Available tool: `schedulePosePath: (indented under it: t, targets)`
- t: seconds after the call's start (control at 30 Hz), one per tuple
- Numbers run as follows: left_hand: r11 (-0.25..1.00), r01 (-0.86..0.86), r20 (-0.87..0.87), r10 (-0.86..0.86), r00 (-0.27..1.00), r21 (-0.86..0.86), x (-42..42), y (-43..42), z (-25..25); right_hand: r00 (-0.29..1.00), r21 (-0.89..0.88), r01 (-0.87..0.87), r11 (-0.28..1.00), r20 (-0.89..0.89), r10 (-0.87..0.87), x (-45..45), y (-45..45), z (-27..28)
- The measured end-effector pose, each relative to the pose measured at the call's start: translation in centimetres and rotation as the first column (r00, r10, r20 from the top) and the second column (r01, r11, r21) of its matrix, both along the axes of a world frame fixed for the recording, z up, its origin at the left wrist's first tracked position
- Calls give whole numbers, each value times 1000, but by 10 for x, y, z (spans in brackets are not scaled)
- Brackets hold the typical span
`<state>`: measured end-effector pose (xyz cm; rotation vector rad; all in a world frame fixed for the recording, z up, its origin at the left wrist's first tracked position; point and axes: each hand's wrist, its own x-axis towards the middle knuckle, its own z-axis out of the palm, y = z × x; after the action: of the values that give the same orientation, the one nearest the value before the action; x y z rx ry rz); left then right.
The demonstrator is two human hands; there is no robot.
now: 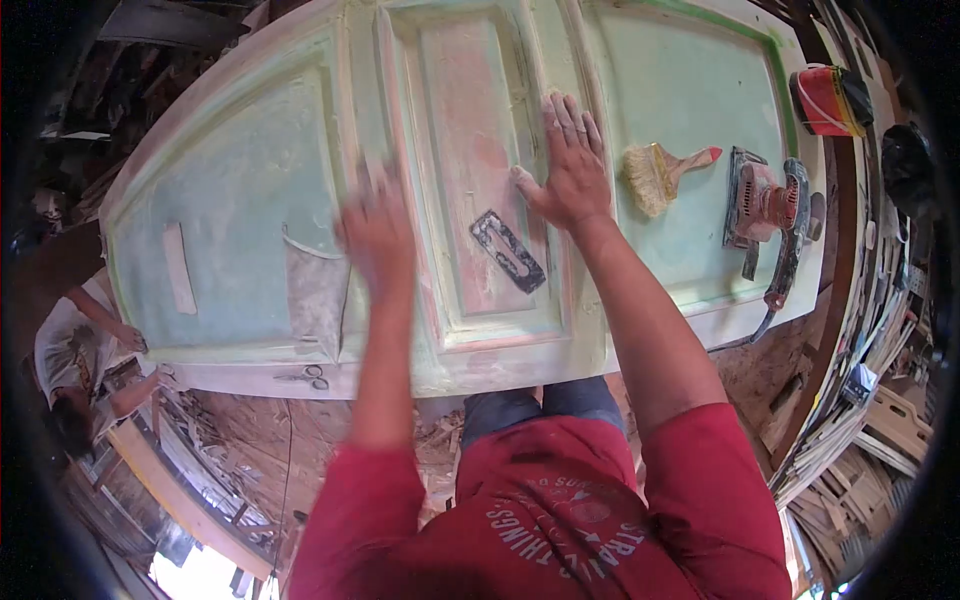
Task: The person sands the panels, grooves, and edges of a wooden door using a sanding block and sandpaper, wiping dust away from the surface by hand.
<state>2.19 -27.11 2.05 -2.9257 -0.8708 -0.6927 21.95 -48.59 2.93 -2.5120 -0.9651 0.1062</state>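
Note:
A large panelled door [480, 375], pale green with pinkish, powdery patches, lies flat in front of me. My right hand [575, 165] rests on the moulding right of the narrow middle panel, fingers stretched out and dusty. My left hand [378, 235] is over the moulding left of that panel; motion smears its fingers. Between the hands lies a dark, worn rectangular tool with a slot [507, 251]. A wide paintbrush [665, 175] and a corded electric sander [768, 205] sit on the right panel. Left of my left hand is a grey sheet, apparently sandpaper [318, 290].
Scissors [305, 376] lie at the door's near edge, and a pale strip [180, 268] on the left panel. A red and yellow container [832, 100] stands at the right edge. Another person [85, 335] is at the far left. Wood scraps [850, 500] pile up lower right.

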Motion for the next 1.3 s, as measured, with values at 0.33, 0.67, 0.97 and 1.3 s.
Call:
schedulePosePath:
  t: [0.33, 0.67, 0.97, 1.3]
  targets:
    - [999, -17, 78, 20, 997, -41, 78, 64, -21, 1000, -1, 3, 1000, 20, -3, 2, 0, -3]
    - [994, 22, -78, -31, 996, -110, -64, -34, 7, 999, 11, 9, 1000, 36, -10, 0, 0, -6]
    - [992, -46, 82, 56, 995, -120, -6, -1, -10, 998, 22, 2, 1000, 58, -4, 0, -1, -12]
    - [994, -65, -184, 47, 982, -93, -91, -69, 22, 999, -3, 5, 1000, 47, -5, 1, 2, -6]
